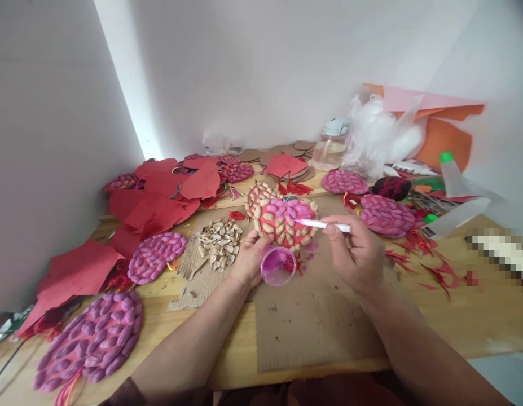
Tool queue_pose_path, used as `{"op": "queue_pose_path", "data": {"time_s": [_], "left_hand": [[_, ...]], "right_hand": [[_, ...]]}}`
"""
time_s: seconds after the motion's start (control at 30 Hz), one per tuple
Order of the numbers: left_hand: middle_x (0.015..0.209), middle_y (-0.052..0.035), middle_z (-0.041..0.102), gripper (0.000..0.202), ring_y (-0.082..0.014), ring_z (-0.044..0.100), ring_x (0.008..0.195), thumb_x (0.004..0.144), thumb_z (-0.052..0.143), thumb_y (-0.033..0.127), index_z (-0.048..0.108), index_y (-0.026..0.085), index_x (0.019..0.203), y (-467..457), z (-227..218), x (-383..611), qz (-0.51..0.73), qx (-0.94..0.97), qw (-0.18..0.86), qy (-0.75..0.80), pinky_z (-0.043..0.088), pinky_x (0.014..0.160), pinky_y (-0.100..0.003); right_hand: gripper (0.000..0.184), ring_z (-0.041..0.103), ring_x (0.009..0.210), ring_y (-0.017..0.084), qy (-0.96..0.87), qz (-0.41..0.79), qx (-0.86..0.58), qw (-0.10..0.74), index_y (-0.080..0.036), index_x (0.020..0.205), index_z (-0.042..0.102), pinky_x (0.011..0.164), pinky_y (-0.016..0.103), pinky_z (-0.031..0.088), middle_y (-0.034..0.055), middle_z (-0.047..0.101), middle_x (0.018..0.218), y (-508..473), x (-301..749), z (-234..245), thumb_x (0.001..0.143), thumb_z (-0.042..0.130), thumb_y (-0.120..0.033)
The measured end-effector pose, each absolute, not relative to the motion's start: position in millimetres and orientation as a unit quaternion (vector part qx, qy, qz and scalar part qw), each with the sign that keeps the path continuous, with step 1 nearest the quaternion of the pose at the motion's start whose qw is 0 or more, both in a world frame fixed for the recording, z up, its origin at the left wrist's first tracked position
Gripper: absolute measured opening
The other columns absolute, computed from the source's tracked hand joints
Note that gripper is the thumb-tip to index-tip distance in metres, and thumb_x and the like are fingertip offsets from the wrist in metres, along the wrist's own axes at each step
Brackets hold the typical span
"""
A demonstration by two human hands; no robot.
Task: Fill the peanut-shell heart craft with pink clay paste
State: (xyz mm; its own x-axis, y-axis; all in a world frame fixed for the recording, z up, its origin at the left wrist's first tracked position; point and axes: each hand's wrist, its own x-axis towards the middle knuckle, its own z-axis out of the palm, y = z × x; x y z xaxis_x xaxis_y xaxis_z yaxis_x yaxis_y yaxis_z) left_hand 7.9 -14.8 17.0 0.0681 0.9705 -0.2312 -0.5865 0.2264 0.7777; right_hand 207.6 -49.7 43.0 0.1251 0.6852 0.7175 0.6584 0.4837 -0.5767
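Note:
My left hand [253, 254] is closed on the lower left rim of a red disc [289, 224] covered with peanut shells. A small clear cup of purple paint [278, 266] sits in the same hand, just below the disc. The upper shells are purple; the lower and side ones keep their tan colour. Pinched in my right hand [356, 254] is a white paintbrush [329, 225], its purple tip at the shells right of the disc's middle. Another disc with tan shells [260, 195] lies behind, partly hidden.
Cardboard [312, 332] with purple spots lies under my hands. Loose peanut shells [219, 242] are piled to the left. Purple shell discs [92, 338] and red paper pieces [163, 192] line the left side. A clear jar [329, 149] and plastic bags [379, 135] stand at the back right.

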Motion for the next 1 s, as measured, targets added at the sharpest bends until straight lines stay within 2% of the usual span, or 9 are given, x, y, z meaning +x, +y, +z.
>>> {"op": "queue_pose_path", "data": {"time_s": [0.2,0.47,0.63,0.83,1.0], "left_hand": [[0.076,-0.0005,0.074,0.049,-0.0162,0.067,0.061,0.051,0.1,0.031,0.073,0.019,0.09,-14.8,15.7,6.5,0.566,0.256,0.687,0.379,0.056,0.067,-0.031],[0.072,0.0005,0.073,0.049,-0.0153,0.065,0.057,0.052,0.098,0.031,0.071,0.019,0.091,-15.1,16.0,7.0,0.556,0.264,0.69,0.382,0.05,0.059,-0.027],[0.068,0.0039,0.07,0.049,-0.0108,0.06,0.053,0.048,0.1,0.028,0.069,0.019,0.085,-14.1,18.6,5.5,0.575,0.241,0.685,0.378,0.048,0.056,-0.023],[0.067,0.0054,0.067,0.048,-0.011,0.061,0.053,0.05,0.1,0.026,0.068,0.02,0.085,-13.0,18.6,4.0,0.567,0.245,0.696,0.366,0.049,0.056,-0.024],[0.069,0.005,0.069,0.05,-0.0113,0.062,0.055,0.049,0.099,0.025,0.067,0.02,0.086,-12.1,16.7,2.7,0.566,0.235,0.7,0.367,0.051,0.058,-0.024]], "right_hand": [[0.014,0.065,0.067,0.013,-0.662,0.029,-0.501,0.557,-0.025,0.109,0.074,0.062,0.028,0.048,0.0012,0.077,0.089,-50.1,207.7,42.0,0.103,0.062,-0.031],[0.014,0.069,0.075,0.015,-0.665,0.035,-0.488,0.565,-0.026,0.11,0.073,0.067,0.029,0.05,0.0014,0.078,0.092,-49.1,207.0,42.5,0.103,0.061,-0.03],[0.014,0.061,0.061,0.013,-0.662,0.026,-0.502,0.556,-0.026,0.106,0.072,0.058,0.028,0.045,0.0,0.076,0.084,-50.3,206.6,42.0,0.104,0.061,-0.032],[0.017,0.068,0.073,0.016,-0.649,0.041,-0.497,0.575,-0.027,0.111,0.075,0.065,0.029,0.05,0.0016,0.077,0.09,-50.0,206.9,40.4,0.104,0.062,-0.034],[0.015,0.067,0.071,0.015,-0.653,0.049,-0.497,0.57,-0.026,0.108,0.074,0.067,0.029,0.051,0.0016,0.077,0.09,-51.1,205.7,40.8,0.104,0.061,-0.033]]}}
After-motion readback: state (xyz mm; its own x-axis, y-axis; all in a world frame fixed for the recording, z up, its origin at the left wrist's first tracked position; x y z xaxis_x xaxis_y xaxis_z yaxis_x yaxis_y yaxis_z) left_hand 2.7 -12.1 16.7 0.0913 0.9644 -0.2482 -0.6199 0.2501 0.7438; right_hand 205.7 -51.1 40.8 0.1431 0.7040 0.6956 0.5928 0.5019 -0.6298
